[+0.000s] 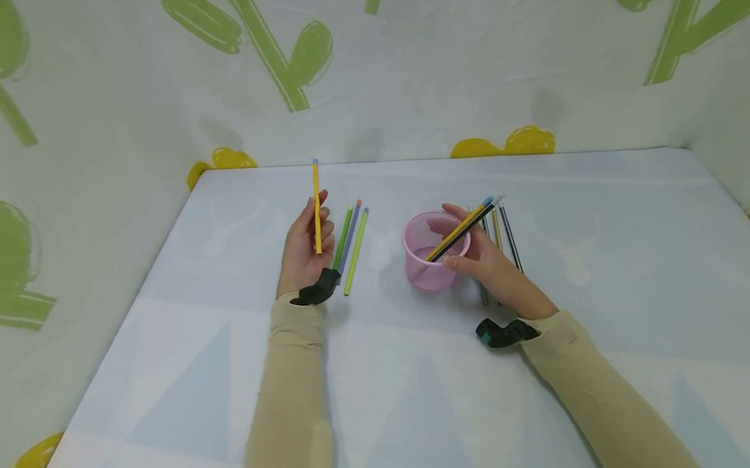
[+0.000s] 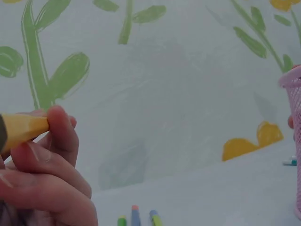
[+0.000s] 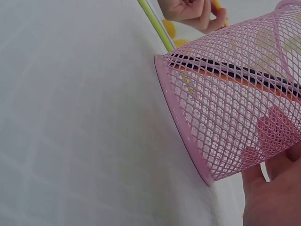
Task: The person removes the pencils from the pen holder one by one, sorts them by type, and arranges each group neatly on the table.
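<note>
My left hand (image 1: 308,248) holds a yellow pencil (image 1: 317,210) with a blue end, upright and raised above the table. The left wrist view shows the fingertips pinching the pencil (image 2: 26,129) close up. My right hand (image 1: 489,265) grips the right side of a pink mesh pen holder (image 1: 432,278), thumb near the front and fingers round the back. A yellow pencil (image 1: 461,228) with a blue end and a black pencil (image 1: 467,232) lean to the right inside it. Through the mesh in the right wrist view, the black pencil (image 3: 225,69) slants across the holder.
Between the left hand and the holder lie a green pencil (image 1: 343,236), a purple pencil (image 1: 351,236) and a lime pencil (image 1: 356,254). Beyond the right hand lie several more, including a black-and-white one (image 1: 511,237). The pale table (image 1: 367,375) meets a leaf-patterned backdrop.
</note>
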Demonstrator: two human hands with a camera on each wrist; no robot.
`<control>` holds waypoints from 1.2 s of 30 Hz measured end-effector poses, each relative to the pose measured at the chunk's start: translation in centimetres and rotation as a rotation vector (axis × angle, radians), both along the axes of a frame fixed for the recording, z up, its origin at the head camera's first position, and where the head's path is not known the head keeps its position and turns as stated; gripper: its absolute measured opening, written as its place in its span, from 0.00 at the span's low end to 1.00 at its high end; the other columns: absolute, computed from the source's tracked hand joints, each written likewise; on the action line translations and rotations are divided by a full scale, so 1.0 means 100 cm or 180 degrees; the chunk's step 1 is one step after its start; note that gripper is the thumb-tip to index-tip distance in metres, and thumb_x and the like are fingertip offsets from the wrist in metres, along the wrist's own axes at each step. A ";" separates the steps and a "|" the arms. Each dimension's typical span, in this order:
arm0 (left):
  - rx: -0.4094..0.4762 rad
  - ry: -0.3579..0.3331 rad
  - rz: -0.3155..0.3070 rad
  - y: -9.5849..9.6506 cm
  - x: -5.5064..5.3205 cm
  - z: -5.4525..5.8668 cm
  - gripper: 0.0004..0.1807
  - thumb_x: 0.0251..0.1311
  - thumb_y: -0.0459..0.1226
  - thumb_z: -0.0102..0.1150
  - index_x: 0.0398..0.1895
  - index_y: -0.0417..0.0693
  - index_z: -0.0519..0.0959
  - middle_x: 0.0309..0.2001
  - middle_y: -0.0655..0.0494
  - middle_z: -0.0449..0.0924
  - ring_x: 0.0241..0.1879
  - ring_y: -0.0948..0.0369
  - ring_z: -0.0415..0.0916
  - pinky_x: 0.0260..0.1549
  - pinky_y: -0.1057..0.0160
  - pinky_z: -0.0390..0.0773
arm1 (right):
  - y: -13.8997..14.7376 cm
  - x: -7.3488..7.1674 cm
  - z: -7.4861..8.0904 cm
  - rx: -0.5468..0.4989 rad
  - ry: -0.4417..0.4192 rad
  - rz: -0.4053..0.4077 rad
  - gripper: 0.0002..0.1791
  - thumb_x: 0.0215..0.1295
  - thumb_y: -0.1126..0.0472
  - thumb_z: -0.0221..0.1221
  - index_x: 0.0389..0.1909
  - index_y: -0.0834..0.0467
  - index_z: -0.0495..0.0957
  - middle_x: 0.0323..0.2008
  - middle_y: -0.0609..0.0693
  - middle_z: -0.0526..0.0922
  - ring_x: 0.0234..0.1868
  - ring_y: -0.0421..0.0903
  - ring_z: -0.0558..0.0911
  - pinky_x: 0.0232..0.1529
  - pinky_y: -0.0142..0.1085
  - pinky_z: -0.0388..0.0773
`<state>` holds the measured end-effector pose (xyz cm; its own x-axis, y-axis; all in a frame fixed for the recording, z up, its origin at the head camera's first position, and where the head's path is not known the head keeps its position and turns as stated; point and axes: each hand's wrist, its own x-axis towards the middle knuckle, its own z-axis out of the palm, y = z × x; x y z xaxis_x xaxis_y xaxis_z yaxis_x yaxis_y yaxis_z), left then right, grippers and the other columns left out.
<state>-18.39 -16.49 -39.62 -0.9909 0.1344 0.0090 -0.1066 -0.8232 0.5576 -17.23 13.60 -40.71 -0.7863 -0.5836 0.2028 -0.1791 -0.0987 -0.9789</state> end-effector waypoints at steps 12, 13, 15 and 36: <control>-0.1407 -0.0455 0.0628 0.001 -0.002 -0.013 0.21 0.61 0.42 0.51 0.55 0.42 0.71 0.26 0.55 0.69 0.12 0.65 0.56 0.06 0.75 0.56 | 0.006 -0.002 0.000 0.0000 0.0036 0.0061 0.39 0.59 0.70 0.51 0.67 0.46 0.45 0.64 0.54 0.58 0.63 0.54 0.57 0.61 0.44 0.54; -0.1648 -0.0530 0.0689 0.002 -0.002 -0.013 0.21 0.60 0.43 0.52 0.55 0.43 0.72 0.27 0.55 0.70 0.13 0.65 0.56 0.06 0.75 0.56 | 0.006 -0.003 0.000 0.0012 0.0039 0.0050 0.39 0.58 0.70 0.51 0.67 0.46 0.45 0.63 0.54 0.58 0.63 0.54 0.57 0.61 0.46 0.52; -0.2169 -0.0687 0.0785 0.004 -0.005 -0.012 0.19 0.60 0.43 0.53 0.52 0.47 0.74 0.29 0.54 0.71 0.13 0.65 0.56 0.07 0.74 0.56 | 0.006 -0.003 0.000 0.0058 0.0046 0.0020 0.39 0.58 0.70 0.51 0.67 0.45 0.45 0.63 0.53 0.59 0.63 0.53 0.56 0.61 0.49 0.50; -0.4823 -0.0873 0.0813 0.007 -0.010 -0.009 0.17 0.58 0.42 0.48 0.51 0.56 0.76 0.45 0.58 0.74 0.37 0.60 0.67 0.33 0.65 0.69 | 0.000 -0.001 -0.002 0.0035 0.0071 -0.0048 0.39 0.56 0.73 0.49 0.67 0.49 0.46 0.62 0.55 0.60 0.63 0.52 0.56 0.62 0.46 0.51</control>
